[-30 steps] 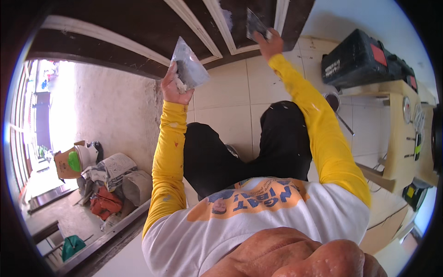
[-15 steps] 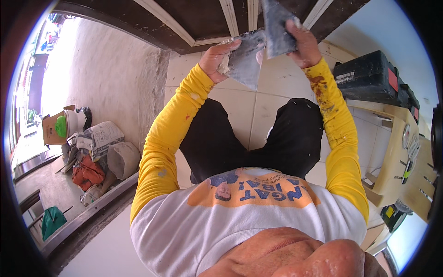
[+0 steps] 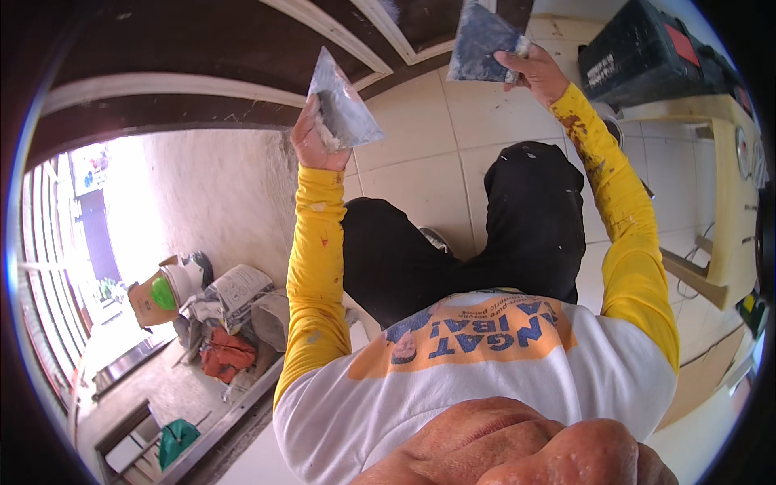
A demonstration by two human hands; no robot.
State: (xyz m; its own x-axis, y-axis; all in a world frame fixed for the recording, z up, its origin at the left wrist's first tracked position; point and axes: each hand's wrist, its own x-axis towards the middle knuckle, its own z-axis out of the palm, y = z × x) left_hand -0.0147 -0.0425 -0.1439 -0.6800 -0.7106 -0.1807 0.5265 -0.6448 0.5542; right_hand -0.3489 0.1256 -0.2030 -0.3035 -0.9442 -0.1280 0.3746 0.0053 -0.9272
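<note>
My left hand (image 3: 314, 152) is closed around a flat grey putty blade (image 3: 349, 111), roughly triangular from this angle, with pale putty smeared near the fingers. To the right and farther out, my right hand (image 3: 543, 74) grips a wide dark scraper blade (image 3: 483, 47), thumb on its face and whitish residue along its edges. The two blades are well apart. Beyond them stands a dark brown door (image 3: 218, 40) with pale strips (image 3: 170, 87) along its panels; the right blade overlaps it in view, and I cannot tell whether they touch.
A black toolbox (image 3: 638, 61) sits on a cream plastic table (image 3: 723, 170) at right. Left of me is a rough grey wall (image 3: 226, 178). Beyond a sill at lower left lie sacks (image 3: 238, 289), a red cloth (image 3: 229, 354), a cardboard box (image 3: 145, 301) and a green bag (image 3: 176, 440).
My hands have drawn apart: the blades were close together, overlapping in view, and are now separated. The view has turned, bringing more of the door in at upper left.
</note>
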